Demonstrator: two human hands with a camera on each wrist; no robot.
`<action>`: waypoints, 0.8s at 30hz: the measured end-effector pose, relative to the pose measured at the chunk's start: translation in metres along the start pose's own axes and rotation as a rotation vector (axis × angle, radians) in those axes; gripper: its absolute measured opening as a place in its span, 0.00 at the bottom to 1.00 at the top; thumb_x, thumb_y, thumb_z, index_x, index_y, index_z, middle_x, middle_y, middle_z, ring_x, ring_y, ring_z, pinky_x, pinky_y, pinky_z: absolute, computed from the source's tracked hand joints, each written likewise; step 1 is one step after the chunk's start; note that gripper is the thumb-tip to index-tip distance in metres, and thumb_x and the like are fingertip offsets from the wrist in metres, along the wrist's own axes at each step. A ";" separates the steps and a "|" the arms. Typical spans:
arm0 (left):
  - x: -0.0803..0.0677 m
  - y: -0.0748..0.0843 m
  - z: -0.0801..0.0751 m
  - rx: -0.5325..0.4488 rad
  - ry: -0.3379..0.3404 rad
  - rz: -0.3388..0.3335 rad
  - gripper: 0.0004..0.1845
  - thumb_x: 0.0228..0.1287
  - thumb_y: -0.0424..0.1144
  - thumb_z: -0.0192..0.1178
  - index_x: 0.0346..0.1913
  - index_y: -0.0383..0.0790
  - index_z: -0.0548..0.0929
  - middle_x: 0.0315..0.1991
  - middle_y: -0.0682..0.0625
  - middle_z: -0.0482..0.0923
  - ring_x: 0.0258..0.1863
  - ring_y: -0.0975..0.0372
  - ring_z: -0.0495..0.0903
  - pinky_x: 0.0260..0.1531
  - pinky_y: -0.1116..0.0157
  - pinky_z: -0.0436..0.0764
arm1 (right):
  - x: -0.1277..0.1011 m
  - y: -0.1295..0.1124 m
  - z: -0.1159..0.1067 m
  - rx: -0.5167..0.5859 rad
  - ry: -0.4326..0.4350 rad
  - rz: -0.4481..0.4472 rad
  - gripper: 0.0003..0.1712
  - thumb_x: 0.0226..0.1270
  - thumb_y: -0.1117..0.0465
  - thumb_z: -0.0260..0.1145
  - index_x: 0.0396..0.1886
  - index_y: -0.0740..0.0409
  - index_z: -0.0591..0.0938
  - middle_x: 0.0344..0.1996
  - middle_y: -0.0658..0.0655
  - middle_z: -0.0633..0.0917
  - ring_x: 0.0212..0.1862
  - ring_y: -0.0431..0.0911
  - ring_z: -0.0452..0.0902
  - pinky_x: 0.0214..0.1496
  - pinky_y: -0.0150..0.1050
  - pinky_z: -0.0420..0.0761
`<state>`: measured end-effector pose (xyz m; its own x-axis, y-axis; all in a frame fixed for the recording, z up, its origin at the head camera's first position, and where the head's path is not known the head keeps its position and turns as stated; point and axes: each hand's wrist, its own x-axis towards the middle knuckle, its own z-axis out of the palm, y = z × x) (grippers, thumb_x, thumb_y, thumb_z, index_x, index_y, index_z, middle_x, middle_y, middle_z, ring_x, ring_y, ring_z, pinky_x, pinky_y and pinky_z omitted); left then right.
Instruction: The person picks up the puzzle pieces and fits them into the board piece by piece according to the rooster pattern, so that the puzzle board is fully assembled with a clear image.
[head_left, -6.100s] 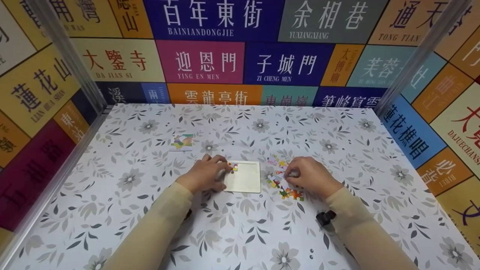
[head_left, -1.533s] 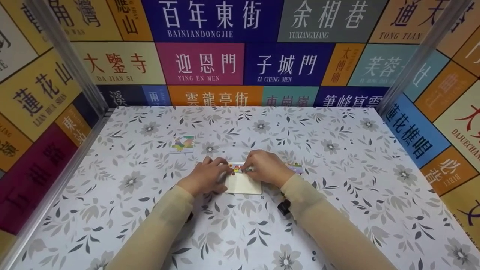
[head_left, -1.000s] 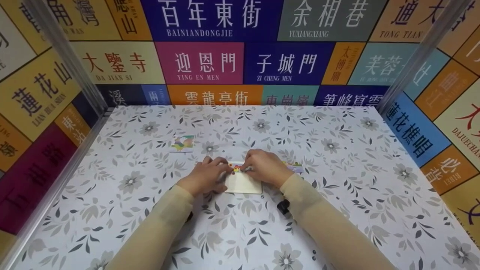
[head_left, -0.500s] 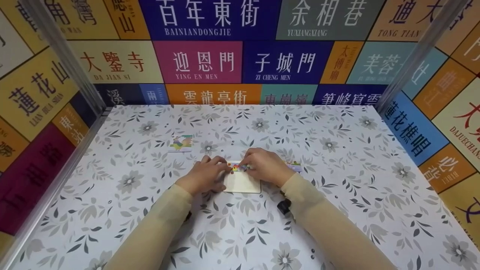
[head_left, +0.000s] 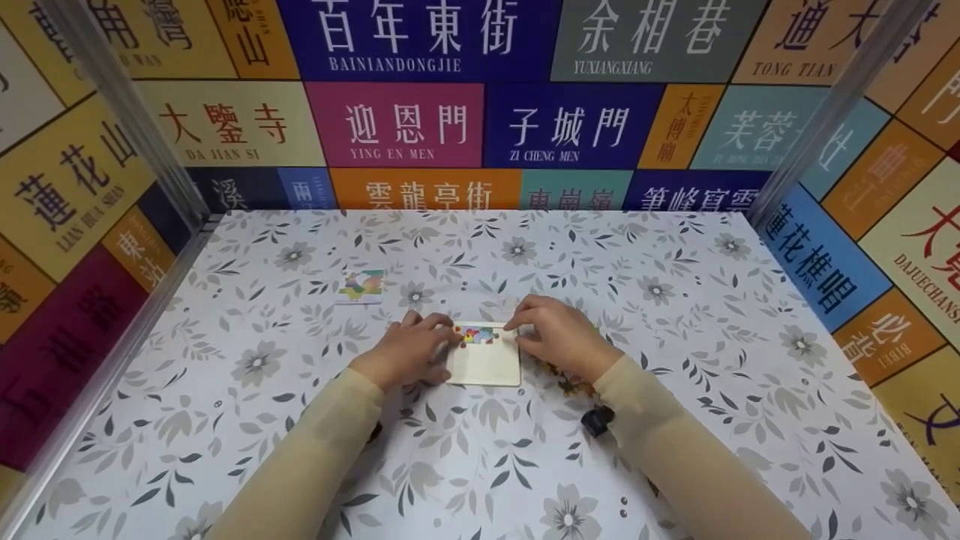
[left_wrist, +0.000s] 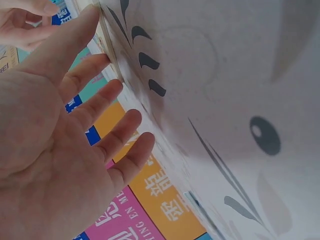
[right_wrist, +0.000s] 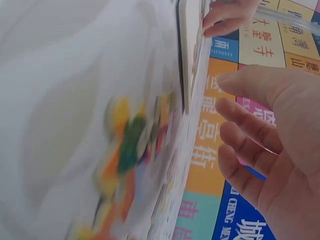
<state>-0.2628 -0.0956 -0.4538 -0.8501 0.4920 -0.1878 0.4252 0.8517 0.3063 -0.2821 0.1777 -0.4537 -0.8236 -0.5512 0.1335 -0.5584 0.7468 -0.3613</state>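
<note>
A person's left hand [head_left: 409, 352] rests relaxed fingers [left_wrist: 100, 102] against the cream rectangular puzzle tray [head_left: 486, 361]; the right hand [head_left: 559, 336] hovers unclenched beside it. Only the right wrist view shows blurred colourful loose pieces [right_wrist: 130, 150] beneath its fingers [right_wrist: 245, 125].

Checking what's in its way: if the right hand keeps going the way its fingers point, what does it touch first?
Probably the puzzle tray: the right hand points left at its near edge, beside the coloured pieces, though height is unclear.

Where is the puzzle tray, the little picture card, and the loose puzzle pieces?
puzzle tray [head_left: 485, 365]: head view, bare cream middle.
picture card [head_left: 361, 286]: head view, centre of the colourful card.
loose puzzle pieces [right_wrist: 127, 145]: right wrist view, blurred green piece in the pile.
</note>
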 end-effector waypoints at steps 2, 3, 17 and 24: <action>0.000 0.000 0.000 0.002 -0.001 0.000 0.27 0.62 0.48 0.74 0.65 0.53 0.82 0.74 0.50 0.68 0.67 0.47 0.65 0.64 0.41 0.68 | -0.005 0.004 -0.002 0.008 -0.001 0.021 0.11 0.69 0.57 0.71 0.49 0.48 0.92 0.49 0.49 0.84 0.49 0.46 0.81 0.54 0.47 0.82; 0.001 0.000 0.001 0.003 0.000 0.001 0.27 0.62 0.48 0.74 0.65 0.53 0.82 0.74 0.50 0.68 0.67 0.47 0.65 0.64 0.41 0.68 | -0.007 0.006 -0.003 0.012 -0.001 0.031 0.11 0.69 0.57 0.71 0.49 0.48 0.92 0.49 0.48 0.84 0.49 0.45 0.81 0.54 0.47 0.83; -0.002 0.003 0.000 0.028 0.018 -0.009 0.28 0.62 0.48 0.74 0.65 0.53 0.82 0.73 0.52 0.69 0.66 0.48 0.66 0.63 0.43 0.69 | -0.030 0.031 -0.015 0.025 0.027 0.093 0.11 0.69 0.59 0.70 0.49 0.49 0.92 0.48 0.50 0.84 0.46 0.46 0.82 0.51 0.47 0.83; -0.004 0.006 -0.002 0.032 0.018 -0.007 0.28 0.62 0.48 0.74 0.65 0.52 0.82 0.73 0.51 0.69 0.66 0.47 0.67 0.64 0.41 0.69 | -0.040 0.043 -0.024 0.058 0.008 0.140 0.11 0.67 0.60 0.71 0.48 0.50 0.92 0.47 0.51 0.85 0.50 0.49 0.83 0.56 0.50 0.82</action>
<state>-0.2573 -0.0929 -0.4499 -0.8583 0.4831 -0.1728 0.4288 0.8604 0.2754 -0.2752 0.2414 -0.4522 -0.8938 -0.4402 0.0857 -0.4318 0.7930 -0.4297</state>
